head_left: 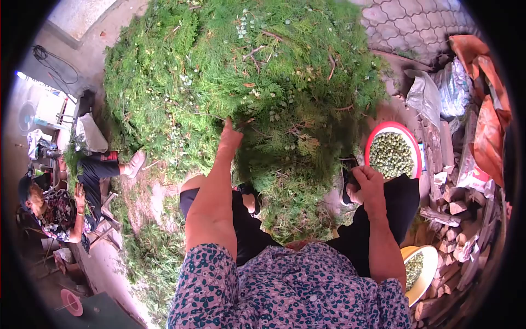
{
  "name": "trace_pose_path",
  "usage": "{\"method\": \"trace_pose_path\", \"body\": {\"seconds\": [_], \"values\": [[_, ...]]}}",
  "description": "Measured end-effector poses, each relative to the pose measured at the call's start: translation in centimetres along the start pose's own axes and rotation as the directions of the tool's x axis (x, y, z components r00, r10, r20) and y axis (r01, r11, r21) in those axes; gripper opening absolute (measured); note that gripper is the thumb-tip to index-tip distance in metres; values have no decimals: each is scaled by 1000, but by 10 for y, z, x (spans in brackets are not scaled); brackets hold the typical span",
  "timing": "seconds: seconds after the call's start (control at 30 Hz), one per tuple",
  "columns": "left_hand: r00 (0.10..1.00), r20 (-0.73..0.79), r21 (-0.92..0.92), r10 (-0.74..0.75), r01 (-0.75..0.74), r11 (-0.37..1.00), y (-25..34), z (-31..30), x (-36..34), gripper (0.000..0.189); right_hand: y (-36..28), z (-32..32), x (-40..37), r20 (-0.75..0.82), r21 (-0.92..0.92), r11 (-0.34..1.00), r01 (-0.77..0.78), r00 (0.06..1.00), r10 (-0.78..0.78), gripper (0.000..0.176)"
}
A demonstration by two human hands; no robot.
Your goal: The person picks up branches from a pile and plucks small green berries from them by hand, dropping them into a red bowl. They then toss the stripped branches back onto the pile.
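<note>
A large heap of green conifer branches (230, 60) with small pale cones fills the middle and top of the view. My left hand (230, 134) reaches to the near part of the heap, its fingers closed at a thin twig among the foliage. My right hand (365, 183) is held over my right knee, fingers curled together; whatever they hold, if anything, is too small to make out. Just beyond it, a red-rimmed basin (419, 159) holds many round green cones (390, 155).
A yellow basin (430, 274) with green cones stands at lower right, beside stacked firewood (457, 219). Sacks (452, 88) and an orange bag (487, 142) lie at the right. Another person (60, 208) sits at the left, holding a green branch. Loose sprigs cover the ground.
</note>
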State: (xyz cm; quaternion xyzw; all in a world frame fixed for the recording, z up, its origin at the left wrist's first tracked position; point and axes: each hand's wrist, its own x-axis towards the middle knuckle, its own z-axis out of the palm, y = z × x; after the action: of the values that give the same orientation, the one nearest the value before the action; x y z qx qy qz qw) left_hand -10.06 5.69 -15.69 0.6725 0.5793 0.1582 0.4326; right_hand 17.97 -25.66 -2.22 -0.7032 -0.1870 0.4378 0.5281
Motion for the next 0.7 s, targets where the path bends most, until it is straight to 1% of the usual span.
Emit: {"method": "trace_pose_path", "body": {"seconds": [0.03,0.07,0.1,0.13,0.17,0.2,0.27,0.3,0.33,0.37,0.4,0.43,0.47,0.5,0.57,0.6,0.63,0.67,0.7], "values": [[1000,-14,9,2,-2,1000,-1,4,-4,51,1,1,1,13,42,999,-23,1000,23,19],[1000,-27,18,4,-4,1000,-3,9,-9,41,0,2,0,-7,-10,999,-35,999,35,19],[999,-41,27,6,-5,1000,3,11,-17,33,1,4,-1,0,-9,999,-34,999,34,19],[989,-80,253,128,-104,962,7,16,-29,28,1,6,-1,16,-7,999,-41,999,41,18],[964,-90,468,252,-182,865,12,20,-39,23,0,8,0,31,-8,999,-47,998,47,18],[964,-97,466,248,-176,867,17,22,-50,23,-1,10,1,38,-13,999,-44,998,45,18],[955,-10,565,296,-239,789,27,25,-72,24,-3,20,2,71,-64,998,-14,997,19,16],[957,-16,562,291,-232,794,34,27,-82,24,-2,23,4,77,-71,997,-14,997,19,16],[938,51,584,342,-306,752,40,30,-93,26,2,28,8,107,-211,964,162,984,-142,15],[914,119,601,388,-378,704,45,33,-102,28,4,32,11,161,-336,881,332,942,-294,14],[916,115,602,385,-372,706,48,35,-111,28,4,39,13,166,-336,881,333,942,-292,14],[851,94,661,517,-442,606,51,39,-117,23,3,48,14,214,-402,756,516,856,-470,18],[764,83,717,640,-492,494,55,41,-123,18,1,58,14,273,-454,589,668,734,-622,23],[764,81,718,640,-490,495,63,41,-129,18,-1,69,14,275,-454,588,670,733,-622,23],[669,139,761,730,-544,354,81,38,-145,21,-3,95,9,413,-453,328,829,521,-747,31],[679,154,754,718,-551,359,90,39,-153,21,-4,107,5,416,-453,326,830,520,-746,31],[679,153,753,718,-550,360,94,40,-159,21,-4,119,2,445,-458,296,839,504,-740,32],[668,177,738,723,-576,351,97,43,-164,21,-3,125,-1,474,-461,264,847,486,-734,34],[655,201,722,728,-601,342,102,44,-170,21,3,127,-1,476,-461,262,848,485,-734,34]]}}
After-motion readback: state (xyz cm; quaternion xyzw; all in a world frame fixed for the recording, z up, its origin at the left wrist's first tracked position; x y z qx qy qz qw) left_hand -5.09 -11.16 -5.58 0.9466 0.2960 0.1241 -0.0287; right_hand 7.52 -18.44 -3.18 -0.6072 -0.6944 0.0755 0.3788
